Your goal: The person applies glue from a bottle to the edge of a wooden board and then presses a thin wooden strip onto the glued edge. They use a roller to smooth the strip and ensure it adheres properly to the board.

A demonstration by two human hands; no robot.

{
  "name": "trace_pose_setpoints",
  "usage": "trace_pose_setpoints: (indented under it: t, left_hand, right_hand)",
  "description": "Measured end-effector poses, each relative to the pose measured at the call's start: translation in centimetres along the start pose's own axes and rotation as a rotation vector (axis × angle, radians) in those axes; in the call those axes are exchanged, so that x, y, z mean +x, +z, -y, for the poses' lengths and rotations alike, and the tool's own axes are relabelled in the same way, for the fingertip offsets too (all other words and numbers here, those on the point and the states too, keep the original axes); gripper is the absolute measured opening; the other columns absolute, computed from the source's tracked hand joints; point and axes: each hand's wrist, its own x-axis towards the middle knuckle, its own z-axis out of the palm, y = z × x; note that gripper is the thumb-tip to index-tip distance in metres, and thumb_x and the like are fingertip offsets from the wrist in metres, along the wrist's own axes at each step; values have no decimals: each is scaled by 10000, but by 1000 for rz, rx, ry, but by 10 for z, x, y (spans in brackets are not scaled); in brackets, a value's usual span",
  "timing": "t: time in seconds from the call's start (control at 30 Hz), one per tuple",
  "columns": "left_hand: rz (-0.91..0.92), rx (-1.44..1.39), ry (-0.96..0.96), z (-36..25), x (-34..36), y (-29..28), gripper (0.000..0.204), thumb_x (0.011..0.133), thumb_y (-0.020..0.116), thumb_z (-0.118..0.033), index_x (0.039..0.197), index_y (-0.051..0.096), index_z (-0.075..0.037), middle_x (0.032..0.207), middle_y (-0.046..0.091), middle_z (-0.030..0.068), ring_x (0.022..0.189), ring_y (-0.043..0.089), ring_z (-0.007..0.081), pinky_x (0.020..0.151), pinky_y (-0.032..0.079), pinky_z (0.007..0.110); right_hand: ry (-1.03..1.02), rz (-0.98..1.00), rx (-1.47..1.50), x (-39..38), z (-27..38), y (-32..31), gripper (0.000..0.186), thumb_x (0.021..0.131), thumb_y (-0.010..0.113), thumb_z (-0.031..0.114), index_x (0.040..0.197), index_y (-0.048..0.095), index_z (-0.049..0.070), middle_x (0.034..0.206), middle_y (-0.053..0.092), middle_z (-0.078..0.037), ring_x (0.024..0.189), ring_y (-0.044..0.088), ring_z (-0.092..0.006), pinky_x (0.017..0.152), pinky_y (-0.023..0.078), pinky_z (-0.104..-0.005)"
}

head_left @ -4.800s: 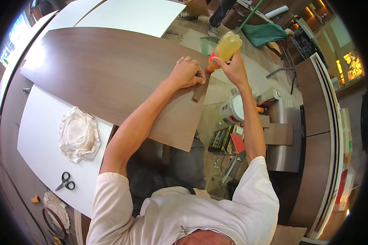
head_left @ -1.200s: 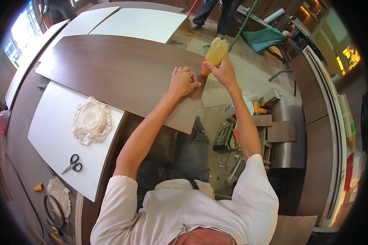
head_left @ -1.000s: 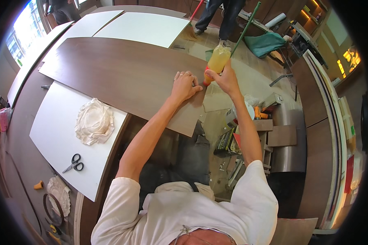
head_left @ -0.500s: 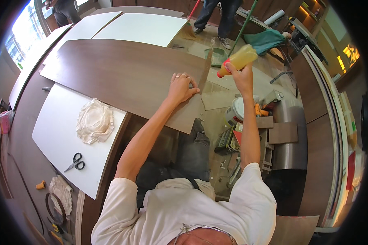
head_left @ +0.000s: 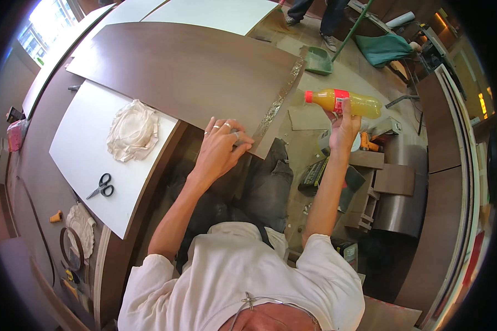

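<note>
My right hand [head_left: 342, 132] grips a plastic bottle [head_left: 364, 103] of cloudy yellow liquid with a red cap and band, held sideways off the right edge of a brown panel [head_left: 182, 66]. A glossy, speckled streak [head_left: 273, 110] runs along that edge. At the panel's near corner, my left hand [head_left: 221, 149] has curled fingers around something greyish that I cannot make out. Left of it, on a white board [head_left: 80, 154], lie a crumpled cream cloth [head_left: 131, 129] and black-handled scissors [head_left: 102, 187].
Another person's legs [head_left: 326, 25] stand beyond the panel, near a green dustpan [head_left: 317, 60]. At right are stacked tools with an orange drill [head_left: 370, 143], a curved metal sheet [head_left: 397, 215] and upright boards [head_left: 441, 209]. A window [head_left: 36, 36] is at upper left.
My left hand has moved toward me to the near corner, uncovering more of the streaked edge. The bottle has swung from cap-down over the edge to horizontal, farther right.
</note>
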Motion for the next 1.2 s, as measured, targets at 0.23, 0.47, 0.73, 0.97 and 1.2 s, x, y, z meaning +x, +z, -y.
trace_pose_setpoints:
  t: [0.23,0.47,0.73,0.97,1.2]
  left_hand:
    - [-392,-216,-179,-14,-37,4,113,888,708,-165,911,701,-55,967,629,89,932,609,246,829,478,363]
    - [-327,-1016,-600,-10,-57,22,328,1033,530,-356,962,596,-43,864,619,34,765,616,123,745,495,263]
    - [-124,-1261,-747,-20,-37,11,326,1011,564,-365,1037,585,-41,881,659,55,766,653,129,768,530,279]
    - [-181,-1367,-744,-18,-37,18,220,982,629,-254,1023,621,-38,903,699,79,785,694,136,783,569,284]
    - [-251,-1427,-737,-24,-40,24,190,970,633,-221,984,640,-31,902,714,105,808,723,177,816,583,317]
  right_hand:
    - [97,-37,212,-23,-5,-3,385,974,640,340,1241,543,80,1164,643,-81,1046,651,-234,900,570,-473]
    - [182,-20,259,-48,0,10,391,973,637,360,1234,560,80,1157,654,-81,1052,654,-243,910,566,-472]
    - [204,128,203,-72,7,39,392,976,624,380,1236,563,92,1204,652,-84,1113,646,-245,949,560,-477]
    - [319,228,201,-83,1,51,391,982,616,372,1269,547,115,1209,652,-56,1113,648,-231,933,570,-475]
    - [254,328,-3,-91,12,57,375,974,642,284,1256,537,61,1189,650,-103,1073,655,-218,906,569,-403]
